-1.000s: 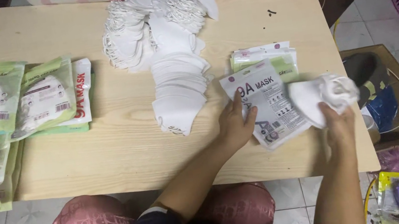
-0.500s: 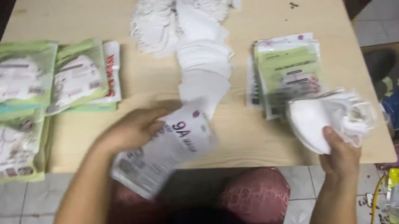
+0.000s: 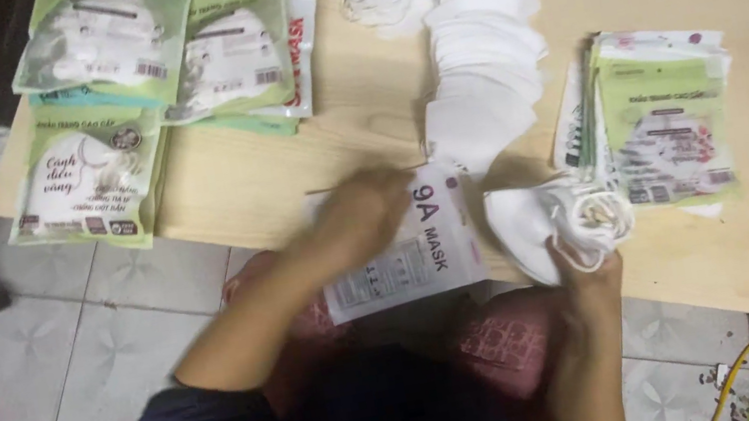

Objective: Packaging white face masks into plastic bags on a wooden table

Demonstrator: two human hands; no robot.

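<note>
Glossy plastic packet (image 3: 402, 252); soft cloth masks (image 3: 554, 221); matt wood table (image 3: 735, 241)

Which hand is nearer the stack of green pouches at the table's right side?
Right. The right hand grips a bundle of white masks just left of and below the stack of green pouches. The left hand holds a white pouch farther left.
</note>
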